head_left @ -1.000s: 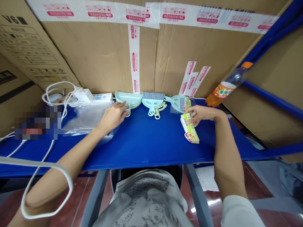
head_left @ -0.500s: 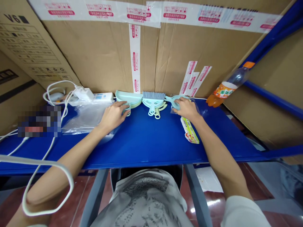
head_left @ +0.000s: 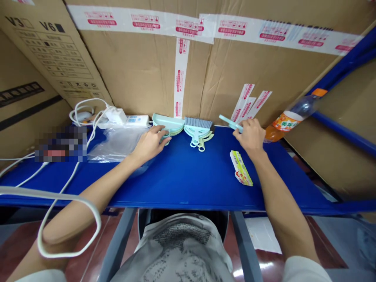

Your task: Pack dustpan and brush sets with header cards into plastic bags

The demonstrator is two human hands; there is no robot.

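Note:
My left hand (head_left: 150,145) rests over the handles of a stack of mint-green dustpans (head_left: 169,121), its fingers curved and apart. Whether the fingertips touch the handles I cannot tell. Beside the stack lie several small brushes (head_left: 198,131) with grey bristles up and ring-ended handles towards me. Farther right, my right hand (head_left: 252,137) is closed on a light blue plastic piece (head_left: 230,122), raised off the table and tilted, its slim end pointing up and left. The hand hides the rest of that piece. Nearer me lies a stack of printed yellow-green cards (head_left: 241,168).
Clear plastic bags (head_left: 117,145) lie left of my left hand, with a white power strip (head_left: 137,120) behind. White cables (head_left: 70,180) loop over the left side. An orange drink bottle (head_left: 289,119) leans at right. Cardboard (head_left: 141,74) stands behind the blue table (head_left: 188,184).
My right hand has lifted the light blue piece off the table and turned it, moving slightly right. My left hand stays by the dustpan handles. The whole view has shifted a little.

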